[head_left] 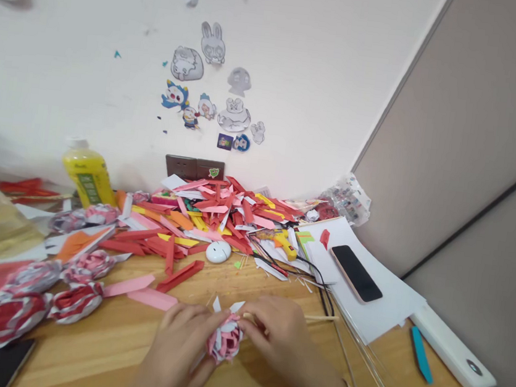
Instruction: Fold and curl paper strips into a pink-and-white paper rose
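Note:
Near the front middle of the table, my left hand (184, 350) is closed around a pink and white folded-paper flower (225, 339). White pointed paper tips rise from its far side. My right hand (274, 332) pinches at the flower's right edge, its fingertips touching or almost touching the paper. A thin wooden stick (322, 318) runs through the right hand's grip and sticks out to the right; its other end is mostly hidden by the fingers. Pink folded paper strips (153, 297) lie just beyond the left hand.
A heap of folded paper strips (219, 208) spans the back. Finished-looking paper flowers (78, 300) lie left, by a yellow drink bottle (90, 174). A yellow glue gun (284, 244), a white earbud case (218, 252), a phone (356, 273) and wires (367, 358) are around.

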Action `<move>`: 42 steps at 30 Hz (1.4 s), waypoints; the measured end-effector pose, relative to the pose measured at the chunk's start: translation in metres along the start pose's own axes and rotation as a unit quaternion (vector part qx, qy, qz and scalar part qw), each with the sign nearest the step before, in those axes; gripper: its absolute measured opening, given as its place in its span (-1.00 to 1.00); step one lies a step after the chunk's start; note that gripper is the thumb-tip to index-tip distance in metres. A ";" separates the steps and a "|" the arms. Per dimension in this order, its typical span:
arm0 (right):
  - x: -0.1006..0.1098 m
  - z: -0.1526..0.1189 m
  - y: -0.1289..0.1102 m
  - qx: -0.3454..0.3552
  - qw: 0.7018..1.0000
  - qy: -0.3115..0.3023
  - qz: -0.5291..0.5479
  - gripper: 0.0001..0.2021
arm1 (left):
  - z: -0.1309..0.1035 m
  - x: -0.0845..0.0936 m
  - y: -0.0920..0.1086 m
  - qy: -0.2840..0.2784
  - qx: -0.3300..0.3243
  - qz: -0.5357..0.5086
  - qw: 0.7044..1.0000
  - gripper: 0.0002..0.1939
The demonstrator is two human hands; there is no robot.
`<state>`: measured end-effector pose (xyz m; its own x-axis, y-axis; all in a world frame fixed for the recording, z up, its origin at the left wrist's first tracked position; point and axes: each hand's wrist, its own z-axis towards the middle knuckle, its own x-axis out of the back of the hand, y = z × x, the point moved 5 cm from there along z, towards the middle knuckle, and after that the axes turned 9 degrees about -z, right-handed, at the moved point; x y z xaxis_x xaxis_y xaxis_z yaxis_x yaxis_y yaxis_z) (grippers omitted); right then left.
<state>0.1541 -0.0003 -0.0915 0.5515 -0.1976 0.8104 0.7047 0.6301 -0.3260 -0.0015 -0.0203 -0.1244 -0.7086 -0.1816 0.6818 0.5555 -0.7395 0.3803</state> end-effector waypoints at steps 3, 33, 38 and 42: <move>0.000 -0.002 -0.003 0.017 1.000 0.012 0.003 -0.59 | 0.000 0.002 0.005 0.039 -0.025 0.010 0.999 -0.60; 0.001 -0.004 -0.019 0.033 0.987 0.123 -0.097 -0.49 | -0.005 0.002 0.005 0.082 -0.038 0.031 0.995 -0.72; -0.001 -0.004 -0.020 0.040 0.986 0.123 -0.109 -0.50 | -0.005 0.003 0.006 0.084 -0.042 0.038 0.995 -0.70; -0.002 -0.005 -0.021 0.037 0.987 0.114 -0.110 -0.52 | -0.005 0.002 0.006 0.074 -0.046 0.058 0.995 -0.67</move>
<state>0.1406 -0.0165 -0.0891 0.4811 -0.4949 0.7236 0.7886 0.6049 -0.1106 -0.0014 -0.0282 -0.1238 -0.7025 -0.3564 0.6160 0.5990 -0.7635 0.2413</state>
